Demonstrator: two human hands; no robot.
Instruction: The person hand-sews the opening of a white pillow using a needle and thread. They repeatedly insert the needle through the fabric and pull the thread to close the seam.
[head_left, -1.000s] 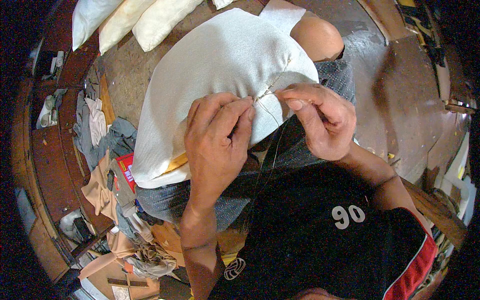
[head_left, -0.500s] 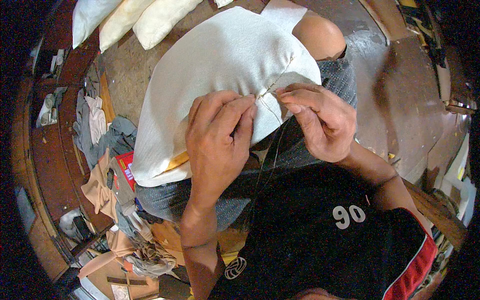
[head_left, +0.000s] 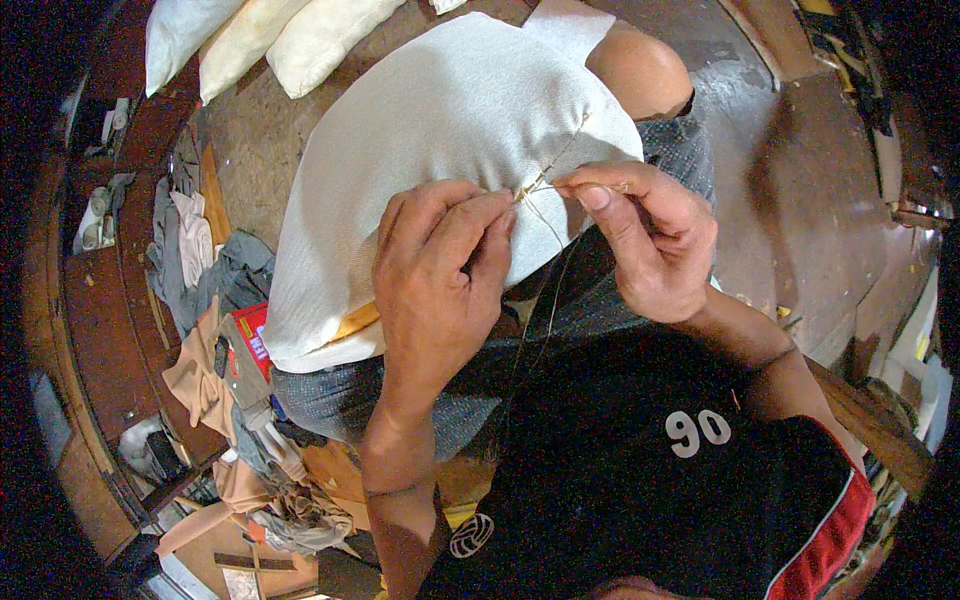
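Observation:
A pale, stuffed cushion rests across my lap, its fabric gathered along a stitched seam. At the seam's near end, my left hand pinches the cushion's edge between thumb and fingers. My right hand, just right of it, is closed in a pinch on thin thread that runs from the seam. Whether a needle is also between those fingers I cannot make out. Loose thread hangs from the seam down over my dark shirt. Yellowish filling shows at the cushion's lower left edge.
Several stuffed pale cushions lie at the top left. Cloth scraps and a red package are heaped to my left, beside dark wooden shelving. Brown floor stretches to the right, with a wooden piece near my right elbow.
My right hand has turned slightly and drawn a little to the right, and the thread now runs straighter between it and the seam. The left hand has barely moved.

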